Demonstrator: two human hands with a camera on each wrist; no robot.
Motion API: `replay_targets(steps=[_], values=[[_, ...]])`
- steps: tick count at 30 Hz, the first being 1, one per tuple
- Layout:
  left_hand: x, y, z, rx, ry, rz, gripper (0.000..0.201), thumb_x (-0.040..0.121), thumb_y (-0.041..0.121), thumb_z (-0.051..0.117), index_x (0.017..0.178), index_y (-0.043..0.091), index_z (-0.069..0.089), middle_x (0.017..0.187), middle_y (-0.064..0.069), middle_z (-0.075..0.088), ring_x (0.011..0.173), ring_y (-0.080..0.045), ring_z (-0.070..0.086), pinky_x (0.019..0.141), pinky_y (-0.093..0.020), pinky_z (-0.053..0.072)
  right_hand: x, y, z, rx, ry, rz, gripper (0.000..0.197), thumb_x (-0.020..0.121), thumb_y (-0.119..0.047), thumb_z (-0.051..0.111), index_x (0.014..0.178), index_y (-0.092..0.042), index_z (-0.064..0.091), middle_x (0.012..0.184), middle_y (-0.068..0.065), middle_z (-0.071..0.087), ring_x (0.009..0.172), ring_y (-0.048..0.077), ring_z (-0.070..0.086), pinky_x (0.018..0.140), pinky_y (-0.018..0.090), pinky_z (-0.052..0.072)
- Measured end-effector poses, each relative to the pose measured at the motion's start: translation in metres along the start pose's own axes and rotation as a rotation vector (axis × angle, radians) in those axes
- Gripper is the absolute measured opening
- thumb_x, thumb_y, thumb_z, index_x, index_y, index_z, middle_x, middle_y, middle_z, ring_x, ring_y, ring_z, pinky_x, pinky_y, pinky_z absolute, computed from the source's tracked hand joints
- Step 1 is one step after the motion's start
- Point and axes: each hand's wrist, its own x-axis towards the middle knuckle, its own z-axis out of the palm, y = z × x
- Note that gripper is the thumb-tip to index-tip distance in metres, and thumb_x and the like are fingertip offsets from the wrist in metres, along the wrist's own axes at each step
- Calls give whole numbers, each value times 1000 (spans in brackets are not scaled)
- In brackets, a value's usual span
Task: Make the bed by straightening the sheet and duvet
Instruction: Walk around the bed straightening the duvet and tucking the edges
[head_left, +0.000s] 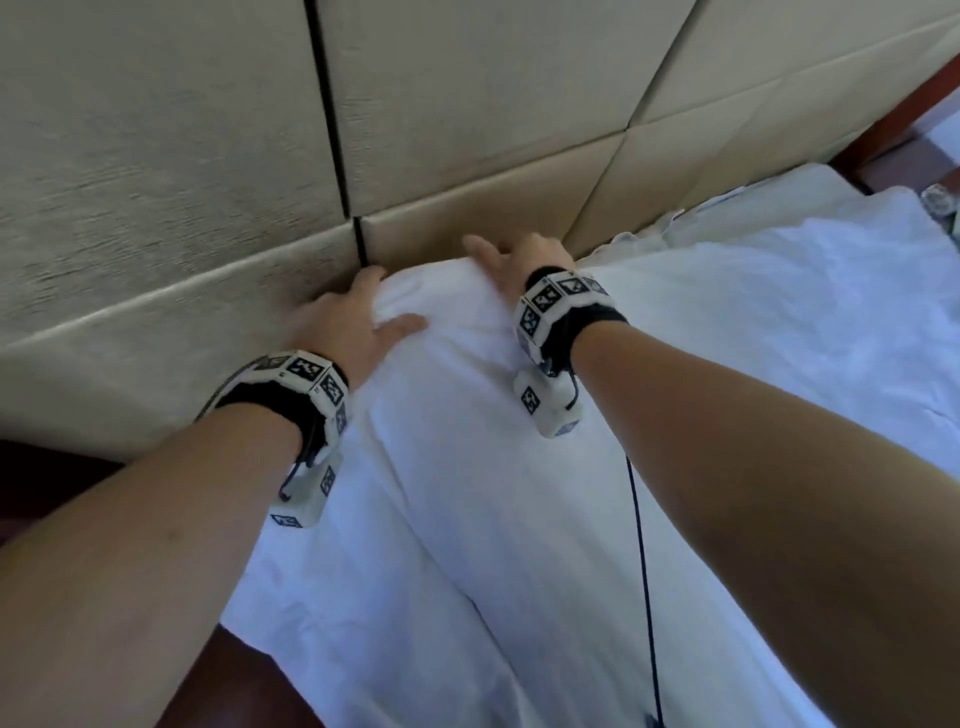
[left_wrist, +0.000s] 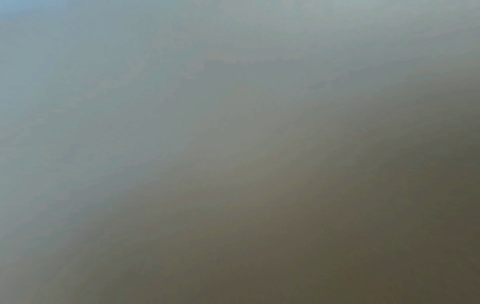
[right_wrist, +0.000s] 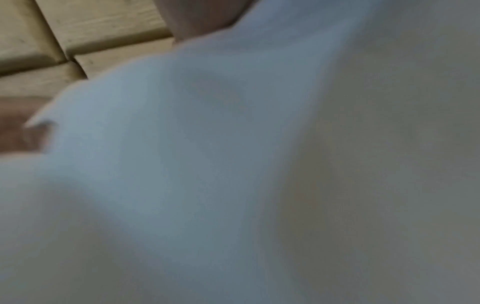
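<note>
Left hand (head_left: 353, 322), right hand (head_left: 511, 257) apart, fingers spread flat, pressing top edge of white rumpled fabric duvet (head_left: 467, 467) against beige padded panel headboard (head_left: 208, 156); open bedding rightward; dark wood floor (head_left: 47, 483) left.

Left wrist view: featureless grey-brown blur. Left hand (head_left: 349, 325) fingers hidden behind white duvet (head_left: 467, 467) fold.

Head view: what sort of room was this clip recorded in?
Most likely a bedroom, possibly a hotel room. White bedding covers a bed, a padded beige headboard of upholstered panels rises behind it, and both hands, left hand and right hand, press the bedding against the headboard.
</note>
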Motion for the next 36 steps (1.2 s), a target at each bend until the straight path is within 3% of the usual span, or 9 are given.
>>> replay_targets(steps=[4,11,20,24,27,30,32,34,36], values=[[-8,-33,23,138,-75,18,75,89,60,45,149,26,17,142,-19,40,129,-38,37,106,-42,28,-15,10,37,-107,-114,-23,70,88,-68,32,141,-23,36,148,9,33,136,30,30,110,46,26],[-60,-81,28,150,-80,25,73,91,62,33,150,25,13,153,-8,20,139,-29,21,112,-45,21,-59,-1,87,-137,-233,-92,83,83,-69,44,150,-31,12,158,0,3,145,26,-1,117,44,12],[-143,-117,33,266,-154,92,98,75,78,45,149,36,-3,156,-1,-11,142,-28,7,112,-46,23,-142,-27,140,-108,-224,-165,82,83,-65,50,149,-32,14,154,0,12,141,28,14,112,47,27],[-173,-121,57,211,-190,39,100,77,74,48,148,37,-10,157,-1,-14,143,-30,6,105,-47,32,-182,-4,168,-126,-231,-176,83,84,-58,53,149,-31,9,156,3,8,143,29,11,113,48,26],[-193,-127,79,181,-132,123,91,83,68,45,150,34,-8,158,-5,-13,143,-30,7,101,-48,37,-211,18,191,-111,-250,-124,83,85,-57,54,149,-33,6,158,2,1,145,27,5,115,49,23],[-216,-132,103,298,-31,300,79,84,68,34,149,34,3,158,-13,-5,144,-34,2,108,-59,25,-245,39,213,-125,-288,-77,80,86,-58,51,149,-35,8,158,1,-2,145,28,4,115,49,22],[-232,-131,118,378,-50,340,74,85,64,40,149,34,15,158,-13,-6,144,-34,-3,110,-62,14,-265,52,223,-144,-314,-49,78,87,-59,50,149,-34,11,158,1,-4,145,28,4,115,48,21],[-246,-129,127,380,-31,323,70,85,60,49,146,34,27,157,-14,1,143,-35,4,109,-60,16,-284,64,231,-127,-309,-19,75,87,-58,51,148,-33,17,158,1,-3,145,28,4,115,47,21],[-258,-132,135,323,18,242,69,83,60,52,144,35,31,151,-15,19,134,-37,23,103,-54,31,-305,75,240,-108,-262,-8,73,86,-57,53,147,-32,22,158,3,0,144,29,6,116,47,20]])
